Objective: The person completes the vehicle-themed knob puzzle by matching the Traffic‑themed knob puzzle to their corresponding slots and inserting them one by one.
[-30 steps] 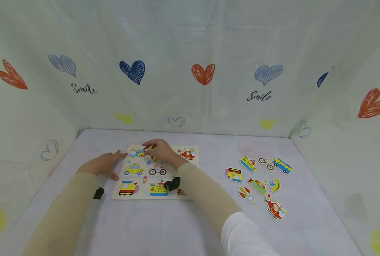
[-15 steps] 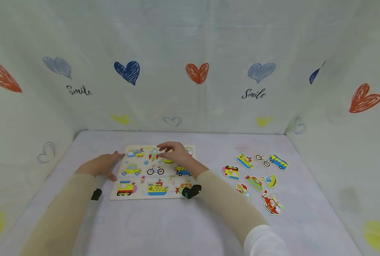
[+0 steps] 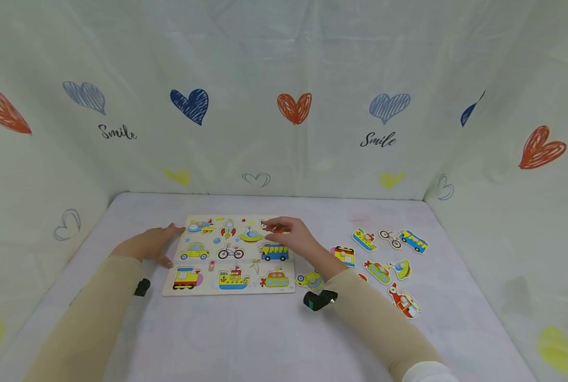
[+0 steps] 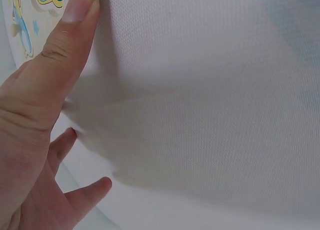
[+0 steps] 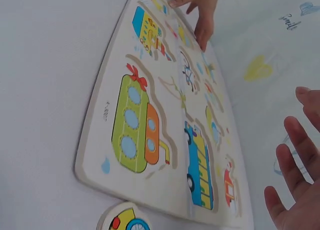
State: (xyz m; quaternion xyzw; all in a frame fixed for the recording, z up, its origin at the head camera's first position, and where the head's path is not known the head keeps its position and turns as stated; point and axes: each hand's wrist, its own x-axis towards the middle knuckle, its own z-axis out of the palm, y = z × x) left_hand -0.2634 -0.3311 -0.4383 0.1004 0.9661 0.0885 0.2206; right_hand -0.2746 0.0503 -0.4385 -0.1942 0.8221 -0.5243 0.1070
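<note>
A wooden puzzle board (image 3: 217, 292) printed with vehicles lies on the table. My left hand (image 3: 147, 245) rests at its left edge, thumb and fingers spread and touching the rim. In the left wrist view the thumb (image 4: 65, 44) lies against the board's corner. The airplane piece (image 3: 200, 227), with a knob, sits in the board's upper left. My right hand (image 3: 295, 237) hovers over the board's upper right, above the helicopter picture, partly hiding it. Nothing is between its loosely spread fingers (image 5: 295, 165). A car piece (image 3: 310, 279) lies just off the board's right edge.
Right of the board lie several loose pieces: a train (image 3: 343, 255), ship (image 3: 364, 239), bicycle (image 3: 390, 239), bus (image 3: 413, 241), submarine (image 3: 377, 271), flying saucer (image 3: 401, 268) and helicopter (image 3: 404, 301). The right forearm partly covers another piece. A heart-printed curtain (image 3: 265, 148) encloses the table.
My right hand has moved right across the board from the airplane toward the helicopter picture, uncovering the rocket, saucer and bus pictures. The left hand stays at the left edge.
</note>
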